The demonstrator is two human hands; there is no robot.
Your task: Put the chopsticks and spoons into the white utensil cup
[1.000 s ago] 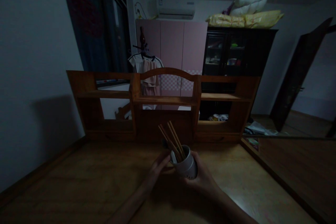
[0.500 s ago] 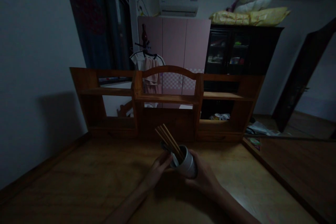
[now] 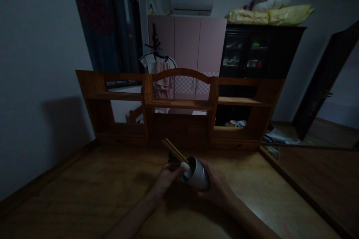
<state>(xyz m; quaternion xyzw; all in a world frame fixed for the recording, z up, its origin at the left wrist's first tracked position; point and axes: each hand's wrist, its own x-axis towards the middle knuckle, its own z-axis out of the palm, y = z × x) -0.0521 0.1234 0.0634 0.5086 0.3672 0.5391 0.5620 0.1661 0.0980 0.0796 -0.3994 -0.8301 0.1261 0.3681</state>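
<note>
My right hand [image 3: 214, 183] is wrapped round a grey cylindrical cup [image 3: 200, 177], which tilts with its mouth toward the left. Wooden chopsticks [image 3: 175, 150] stick out of the cup, leaning up and to the left. At the cup's rim, my left hand [image 3: 166, 177] pinches a white, rounded, spoon-like piece [image 3: 185, 170] between thumb and fingers. Something dark shows just past the left fingertips, too dim to name. Both hands are above the wooden surface, and the cup's inside is mostly hidden.
A wooden shelf unit [image 3: 181, 103] with open compartments borders the far edge of the wooden surface [image 3: 117, 179]. A raised wooden edge [image 3: 297, 186] runs along the right. Beyond stand a pink wardrobe [image 3: 186, 41] and a black cabinet [image 3: 280, 52]. The room is dim.
The white piece at the cup's mouth has come further out and up with my left hand. The chopsticks have shifted a little left and bunched closer. The view has moved slightly.
</note>
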